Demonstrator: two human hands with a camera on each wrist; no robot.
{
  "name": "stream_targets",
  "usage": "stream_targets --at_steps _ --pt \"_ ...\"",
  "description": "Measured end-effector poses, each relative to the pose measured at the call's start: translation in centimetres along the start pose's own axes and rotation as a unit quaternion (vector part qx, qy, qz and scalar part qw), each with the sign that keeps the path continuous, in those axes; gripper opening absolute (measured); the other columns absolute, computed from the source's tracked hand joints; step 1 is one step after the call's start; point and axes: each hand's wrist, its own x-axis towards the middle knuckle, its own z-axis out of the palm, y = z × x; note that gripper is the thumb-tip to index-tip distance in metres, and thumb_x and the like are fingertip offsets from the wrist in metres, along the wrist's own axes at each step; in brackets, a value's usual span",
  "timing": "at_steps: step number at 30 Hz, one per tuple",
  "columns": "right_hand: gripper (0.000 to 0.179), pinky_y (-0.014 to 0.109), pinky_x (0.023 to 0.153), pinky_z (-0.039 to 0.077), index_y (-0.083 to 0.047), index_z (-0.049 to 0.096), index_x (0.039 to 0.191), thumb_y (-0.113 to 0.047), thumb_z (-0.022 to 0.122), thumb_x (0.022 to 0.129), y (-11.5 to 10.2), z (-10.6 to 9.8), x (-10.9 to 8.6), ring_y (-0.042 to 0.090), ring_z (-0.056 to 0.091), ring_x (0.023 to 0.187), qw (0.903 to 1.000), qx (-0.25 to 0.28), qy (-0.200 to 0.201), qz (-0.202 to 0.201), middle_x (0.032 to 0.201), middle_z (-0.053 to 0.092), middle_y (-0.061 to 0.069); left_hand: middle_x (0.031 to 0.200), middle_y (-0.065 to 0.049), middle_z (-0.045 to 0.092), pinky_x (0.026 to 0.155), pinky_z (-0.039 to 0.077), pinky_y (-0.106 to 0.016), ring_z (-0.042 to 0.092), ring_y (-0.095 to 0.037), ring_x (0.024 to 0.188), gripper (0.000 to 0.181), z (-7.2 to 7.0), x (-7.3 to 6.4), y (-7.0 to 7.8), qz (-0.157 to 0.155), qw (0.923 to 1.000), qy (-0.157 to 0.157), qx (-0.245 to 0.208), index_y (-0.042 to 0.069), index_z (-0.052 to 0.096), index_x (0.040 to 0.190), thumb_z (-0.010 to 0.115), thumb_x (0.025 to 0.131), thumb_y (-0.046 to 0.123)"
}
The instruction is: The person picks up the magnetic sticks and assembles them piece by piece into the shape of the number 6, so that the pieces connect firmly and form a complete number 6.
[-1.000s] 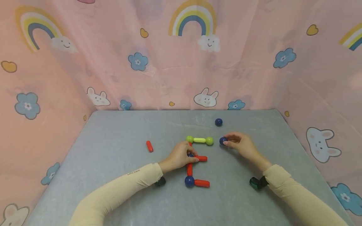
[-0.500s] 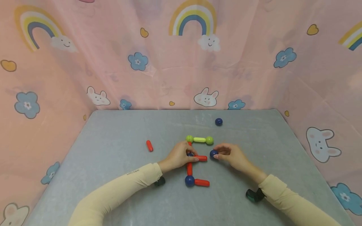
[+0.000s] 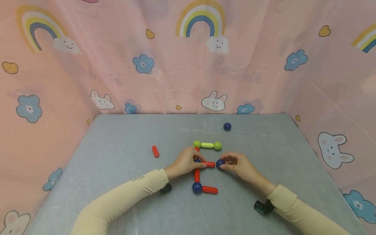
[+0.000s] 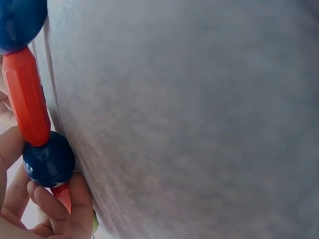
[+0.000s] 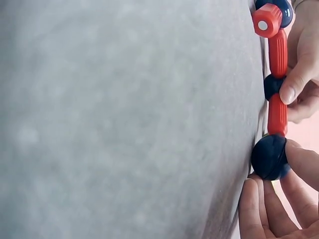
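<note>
**One blue ball (image 3: 220, 164) held at the free end of a red rod (image 3: 210, 164)**

Head view: the left hand (image 3: 185, 162) gripped the joint ball (image 3: 197, 160) midway along a red-and-blue frame, covering the rod's left end. The rod's long axis ran left to right, pointing straight at the blue ball, which the right hand (image 3: 241, 165) pinched just beside the rod's tip; the right hand was the nearer to that tip. A green bar (image 3: 207, 145) lay beyond, a loose red stick (image 3: 155, 151) to the left, and a spare ball (image 3: 227, 126) near the back of the table (image 3: 126, 130).

Left wrist view: a connecting rod (image 4: 26, 97) ran from the corner ball (image 4: 21, 22) to the joint ball, at the left fingers.

Right wrist view: the blue ball sat in line with the rod; whether they touched could not be told.
</note>
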Motion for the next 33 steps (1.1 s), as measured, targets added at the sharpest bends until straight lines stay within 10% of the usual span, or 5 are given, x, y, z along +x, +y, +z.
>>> stream_targets --at_steps 33 --pt "0.032 0.021 0.076 0.054 -0.006 0.069 0.114 -0.017 0.078 0.085 -0.01 0.33 -0.09 0.017 0.066 0.093 0.9997 0.008 -0.022 -0.011 0.111 0.071 0.013 0.087 0.0 0.063 0.064 0.035 -0.019 0.046 -0.008 0.073 0.018 0.09 -0.02 0.03 -0.009 1.0 -0.001 -0.001 0.018 0.08 0.09 0.085 0.078 0.03"
